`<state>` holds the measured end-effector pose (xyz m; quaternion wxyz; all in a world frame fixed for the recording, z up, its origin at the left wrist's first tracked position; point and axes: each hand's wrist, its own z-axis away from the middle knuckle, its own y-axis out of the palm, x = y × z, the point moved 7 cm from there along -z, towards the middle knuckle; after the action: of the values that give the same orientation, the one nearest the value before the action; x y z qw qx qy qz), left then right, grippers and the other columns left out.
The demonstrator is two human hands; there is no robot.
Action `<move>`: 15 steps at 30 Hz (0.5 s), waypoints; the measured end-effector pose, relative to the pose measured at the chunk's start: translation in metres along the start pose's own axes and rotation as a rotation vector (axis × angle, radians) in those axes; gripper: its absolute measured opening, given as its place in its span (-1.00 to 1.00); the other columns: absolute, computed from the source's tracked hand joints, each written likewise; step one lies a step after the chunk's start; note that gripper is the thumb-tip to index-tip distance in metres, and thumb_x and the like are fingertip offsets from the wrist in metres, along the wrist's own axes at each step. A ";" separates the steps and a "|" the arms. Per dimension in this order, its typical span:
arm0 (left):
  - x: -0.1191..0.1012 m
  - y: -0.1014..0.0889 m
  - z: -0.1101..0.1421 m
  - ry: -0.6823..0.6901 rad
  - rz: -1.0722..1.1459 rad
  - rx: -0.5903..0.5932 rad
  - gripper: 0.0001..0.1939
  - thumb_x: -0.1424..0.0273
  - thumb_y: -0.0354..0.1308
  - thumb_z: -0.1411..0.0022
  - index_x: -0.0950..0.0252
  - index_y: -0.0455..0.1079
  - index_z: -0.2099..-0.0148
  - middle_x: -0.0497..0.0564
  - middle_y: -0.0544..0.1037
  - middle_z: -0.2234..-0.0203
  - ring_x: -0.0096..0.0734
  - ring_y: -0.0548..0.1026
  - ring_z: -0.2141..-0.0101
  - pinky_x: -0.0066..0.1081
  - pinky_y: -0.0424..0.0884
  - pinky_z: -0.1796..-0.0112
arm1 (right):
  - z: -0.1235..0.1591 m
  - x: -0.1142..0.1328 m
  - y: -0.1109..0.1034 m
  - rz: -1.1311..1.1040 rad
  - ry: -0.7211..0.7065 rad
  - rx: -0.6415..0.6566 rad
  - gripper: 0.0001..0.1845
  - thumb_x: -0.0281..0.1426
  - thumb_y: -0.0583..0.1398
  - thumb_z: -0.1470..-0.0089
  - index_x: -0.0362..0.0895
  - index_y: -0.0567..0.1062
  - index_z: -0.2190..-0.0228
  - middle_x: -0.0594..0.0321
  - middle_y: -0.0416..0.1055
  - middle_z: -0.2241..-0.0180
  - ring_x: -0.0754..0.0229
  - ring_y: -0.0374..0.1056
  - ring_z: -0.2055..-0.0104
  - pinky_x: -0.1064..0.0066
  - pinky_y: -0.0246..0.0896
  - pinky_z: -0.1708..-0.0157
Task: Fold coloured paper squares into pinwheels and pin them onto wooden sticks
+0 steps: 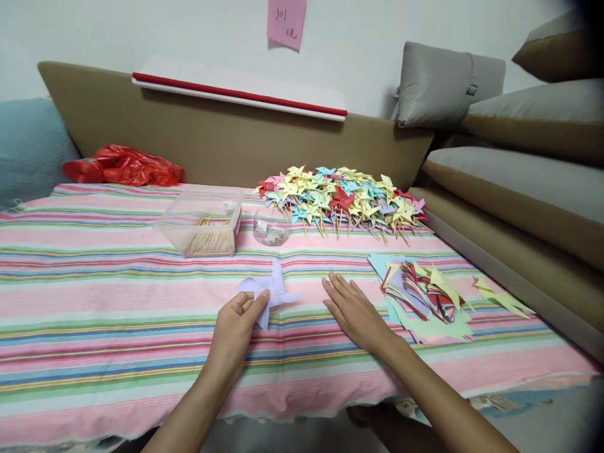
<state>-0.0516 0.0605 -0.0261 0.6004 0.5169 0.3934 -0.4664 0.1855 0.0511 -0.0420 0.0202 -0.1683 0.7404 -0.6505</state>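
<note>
My left hand (242, 313) pinches a lavender paper pinwheel (277, 284) near its middle, thumb on top, just above the striped cloth (117, 302). No stick shows on this pinwheel. To its right, my right hand (352, 308) lies flat on the cloth with fingers stretched out and holds nothing. Beyond the hands stand a clear plastic box (189, 220) with thin wooden sticks (210, 241) in it and a small clear round container (271, 228) with little metal-looking pieces at its bottom.
Many finished pinwheels on sticks (342, 200) are heaped at the back. Cut coloured paper (425, 302) is stacked right of my right hand, with yellow cut paper (503, 297) beside it. A red plastic bag (127, 167) lies back left. Grey-brown cushions (528, 182) line the right edge.
</note>
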 end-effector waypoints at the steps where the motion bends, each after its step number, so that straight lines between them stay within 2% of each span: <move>1: 0.000 0.002 0.000 0.004 -0.003 -0.002 -0.60 0.09 0.44 0.03 0.30 0.43 0.45 -0.07 0.47 0.54 -0.45 0.35 0.48 -0.50 0.26 0.41 | -0.001 0.000 -0.001 -0.012 0.010 -0.013 -0.42 -0.24 -0.06 -0.39 -0.22 0.21 -0.32 -0.06 0.05 -0.37 -0.05 -0.04 -0.43 -0.06 -0.08 -0.37; 4: 0.001 0.004 0.000 0.017 0.004 -0.005 -0.59 0.12 0.43 0.00 0.29 0.34 0.50 -0.10 0.40 0.58 -0.48 0.29 0.50 -0.51 0.23 0.43 | -0.002 0.001 -0.003 -0.045 0.032 -0.050 -0.44 -0.28 -0.05 -0.38 -0.28 0.26 -0.28 -0.09 0.14 -0.33 -0.04 0.06 -0.40 -0.02 -0.02 -0.36; 7: 0.003 0.003 0.001 0.029 0.004 0.004 -0.61 0.13 0.40 -0.05 0.28 0.33 0.48 -0.11 0.37 0.57 -0.49 0.27 0.49 -0.51 0.21 0.42 | -0.001 -0.003 -0.008 -0.081 0.054 -0.089 -0.49 -0.34 -0.02 -0.35 -0.21 0.34 -0.24 -0.03 0.25 -0.29 -0.03 0.18 -0.34 0.03 0.10 -0.32; 11: -0.001 -0.002 0.004 0.076 -0.046 -0.036 -0.57 0.11 0.38 -0.05 0.27 0.28 0.52 -0.15 0.29 0.61 -0.51 0.20 0.53 -0.49 0.13 0.47 | 0.000 -0.016 -0.023 -0.144 0.158 -0.184 -0.61 -0.34 0.08 -0.28 -0.08 0.52 -0.07 0.03 0.54 -0.04 -0.13 0.51 -0.05 0.00 0.40 -0.06; 13: -0.007 -0.002 0.006 0.115 -0.084 -0.058 -0.55 0.10 0.38 -0.04 0.26 0.26 0.54 -0.16 0.27 0.63 -0.51 0.18 0.54 -0.48 0.10 0.48 | 0.000 -0.014 -0.035 -0.180 0.206 -0.250 -0.66 -0.32 0.09 -0.28 -0.04 0.58 0.02 0.08 0.62 0.08 -0.10 0.57 0.09 0.04 0.45 0.04; 15: -0.013 -0.001 0.008 0.169 -0.146 -0.073 -0.56 0.11 0.38 -0.05 0.26 0.24 0.56 -0.16 0.24 0.64 -0.51 0.15 0.56 -0.46 0.08 0.49 | 0.000 0.000 -0.047 -0.362 0.207 -0.314 -0.69 -0.27 0.10 -0.29 -0.03 0.59 0.08 0.13 0.63 0.10 -0.02 0.58 0.13 0.14 0.49 0.08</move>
<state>-0.0563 0.0548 -0.0130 0.5479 0.5020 0.4961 -0.4490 0.1961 0.0467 0.0032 -0.1989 -0.2318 0.7883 -0.5341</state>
